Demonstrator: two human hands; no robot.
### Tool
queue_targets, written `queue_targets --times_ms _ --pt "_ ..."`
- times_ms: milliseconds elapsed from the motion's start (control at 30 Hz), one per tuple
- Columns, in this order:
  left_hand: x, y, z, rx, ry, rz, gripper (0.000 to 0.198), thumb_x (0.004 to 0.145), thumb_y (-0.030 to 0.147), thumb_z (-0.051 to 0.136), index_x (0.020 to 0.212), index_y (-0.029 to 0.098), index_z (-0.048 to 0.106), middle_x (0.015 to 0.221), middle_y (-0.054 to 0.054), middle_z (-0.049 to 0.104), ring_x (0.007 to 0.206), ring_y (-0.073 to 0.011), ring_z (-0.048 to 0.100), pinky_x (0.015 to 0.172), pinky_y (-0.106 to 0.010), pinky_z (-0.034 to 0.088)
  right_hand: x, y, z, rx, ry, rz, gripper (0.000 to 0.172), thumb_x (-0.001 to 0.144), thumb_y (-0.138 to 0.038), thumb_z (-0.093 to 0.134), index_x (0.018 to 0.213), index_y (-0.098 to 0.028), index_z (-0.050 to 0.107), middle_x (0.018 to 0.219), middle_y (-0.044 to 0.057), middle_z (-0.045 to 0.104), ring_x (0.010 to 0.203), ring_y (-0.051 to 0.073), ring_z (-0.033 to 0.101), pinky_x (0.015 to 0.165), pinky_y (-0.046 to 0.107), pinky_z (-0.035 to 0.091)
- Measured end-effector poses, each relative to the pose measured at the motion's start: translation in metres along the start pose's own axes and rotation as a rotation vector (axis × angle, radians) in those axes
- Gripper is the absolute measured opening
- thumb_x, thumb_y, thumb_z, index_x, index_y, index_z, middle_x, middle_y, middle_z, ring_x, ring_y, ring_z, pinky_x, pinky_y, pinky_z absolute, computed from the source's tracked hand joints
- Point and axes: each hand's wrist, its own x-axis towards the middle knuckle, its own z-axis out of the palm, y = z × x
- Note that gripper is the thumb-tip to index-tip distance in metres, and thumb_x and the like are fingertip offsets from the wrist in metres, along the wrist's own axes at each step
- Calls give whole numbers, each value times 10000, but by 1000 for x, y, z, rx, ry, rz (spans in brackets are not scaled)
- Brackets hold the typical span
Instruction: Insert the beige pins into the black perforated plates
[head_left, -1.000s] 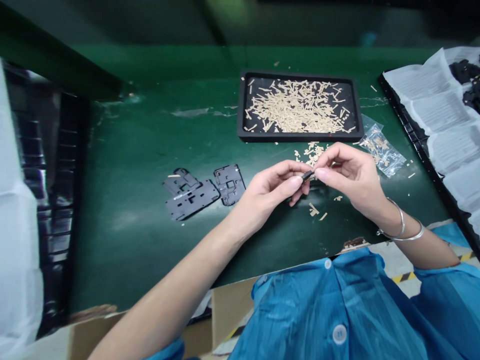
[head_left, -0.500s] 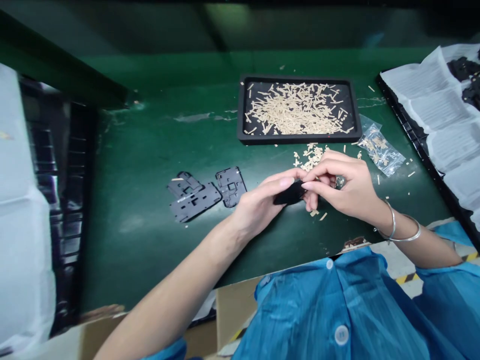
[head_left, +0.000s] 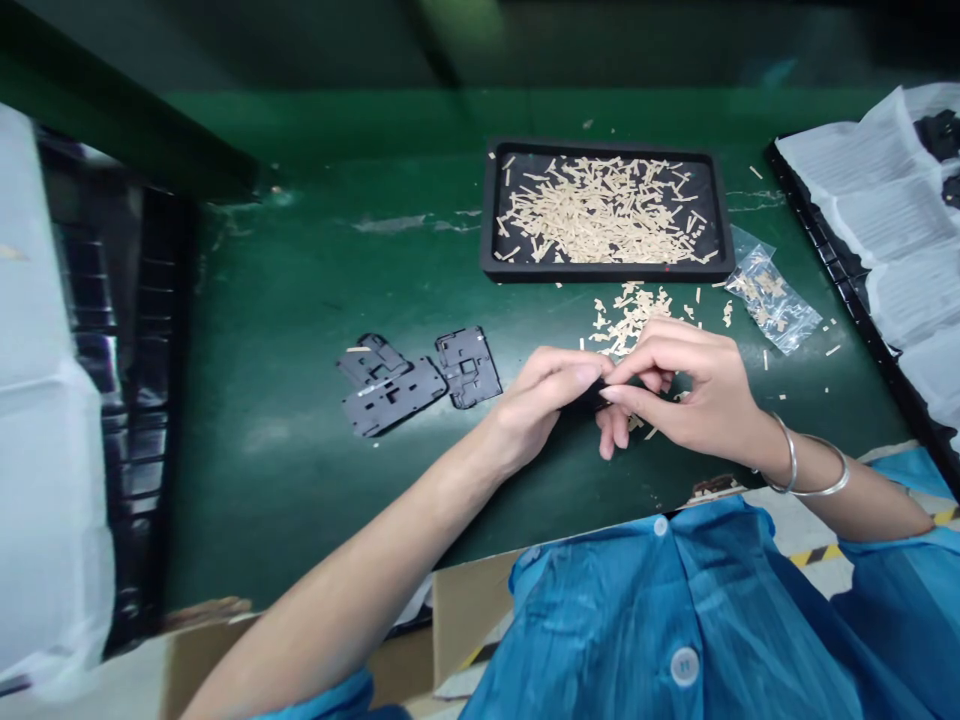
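My left hand [head_left: 544, 395] is closed round a small black plastic part [head_left: 585, 399], which is mostly covered by fingers. At that part's edge, my right hand [head_left: 682, 385] has its thumb and forefinger pinched together; whatever lies between these fingertips is hidden. Both hands meet just above the table, beside a loose heap of small beige strips [head_left: 634, 312]. Left of them lie several flat black plastic parts, one a rectangular plate [head_left: 469, 368] with cutouts, another a longer plate [head_left: 394, 397] partly over a third piece [head_left: 373, 358] that carries a beige strip.
A black tray [head_left: 491, 215] full of beige strips stands behind the hands. Right of it lies a clear plastic bag [head_left: 780, 305] with beige bits inside. White-lined black trays flank the green table [head_left: 300, 280], one at the right [head_left: 892, 230] and one at the left [head_left: 45, 430].
Both hands have tilted the black part, so less of it shows between the fingers. Fingers beneath it now reach lower. The view has shifted slightly; the lying parts look unmoved.
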Motion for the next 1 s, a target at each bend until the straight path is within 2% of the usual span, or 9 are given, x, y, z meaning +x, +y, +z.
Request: queue_targets --times_ms 133,300,400,500,667,1000 --pt "-1 -1 0 84 45 26 380 804 476 646 671 121 674 571 -68 682 488 -207 643 498 -311 519 -1 0 1 8 2 -34 195 860 -177 659 674 -193 603 541 -59 462 542 92 452 568 256 383" --pt "-2 0 2 223 103 42 405 776 504 672 613 138 614 556 -46 642 492 -163 594 513 -277 470 -2 0 3 -20 16 -77 183 845 -137 652 681 -194 592 545 -57 463 558 96 464 578 256 388" --pt "0 -1 4 126 116 82 466 809 571 574 628 145 625 547 -48 624 503 -168 571 508 -288 455 -1 -1 2 -33 57 -58 156 827 -143 658 693 -196 597 557 -51 472 565 102 477 575 260 395" --pt "2 -2 6 28 107 65 537 811 634 503 649 142 645 496 -44 588 438 -162 514 456 -297 419 -1 -1 2 -56 97 -53 137 831 -165 654 708 -199 605 565 -49 475 567 105 486 565 260 397" --pt "2 -1 6 51 114 21 463 767 560 609 645 117 664 474 -35 567 408 -137 476 415 -271 367 -2 1 4 -58 76 -98 112 846 -189 662 740 -199 628 554 -54 485 557 102 481 583 266 408" --pt "2 -2 6 -51 100 -37 393 725 466 597 603 97 658 465 -68 609 335 -158 499 351 -276 348 -2 4 6 -71 19 -196 121 868 -218 652 755 -183 672 515 -31 553 522 110 492 532 256 438"
